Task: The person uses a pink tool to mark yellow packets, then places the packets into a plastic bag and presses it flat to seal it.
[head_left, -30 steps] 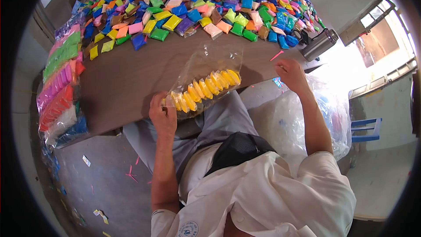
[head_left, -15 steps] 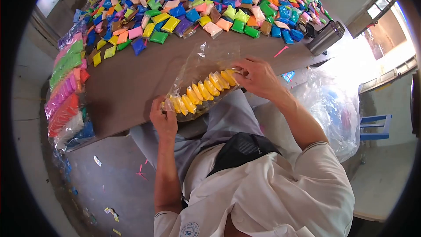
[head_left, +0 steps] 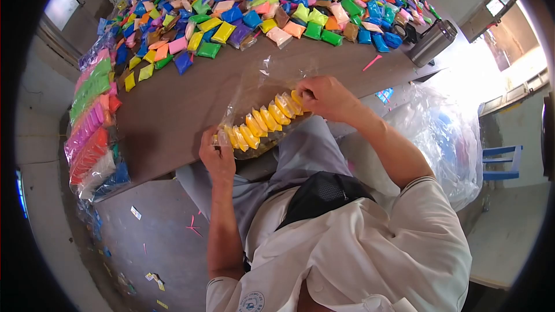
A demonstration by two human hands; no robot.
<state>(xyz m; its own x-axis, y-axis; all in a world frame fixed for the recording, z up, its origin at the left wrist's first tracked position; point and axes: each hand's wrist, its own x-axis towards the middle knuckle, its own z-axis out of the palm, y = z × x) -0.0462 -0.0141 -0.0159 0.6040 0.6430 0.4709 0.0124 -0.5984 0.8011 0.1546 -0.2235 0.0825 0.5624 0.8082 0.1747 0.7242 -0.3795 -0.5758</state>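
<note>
A clear plastic bag (head_left: 243, 89) with a row of small yellow packets (head_left: 263, 120) in it lies across the near edge of the brown table, above my lap. My left hand (head_left: 218, 153) is closed on the bag's left end, beside the last packet. At the right end my right hand (head_left: 324, 98) is closed, its fingers curled over the bag's edge by the yellow packets. The row slants up from left to right between the two hands.
A big heap of coloured packets (head_left: 222, 33) covers the table's far side. Filled bags (head_left: 92, 115) line its left edge. A steel flask (head_left: 432, 43) and pink stick (head_left: 372, 63) are at right, above a large clear bag (head_left: 439, 144).
My right hand has shifted slightly left along the bag and its fingers have curled in over the right end of the row. My left hand keeps its hold.
</note>
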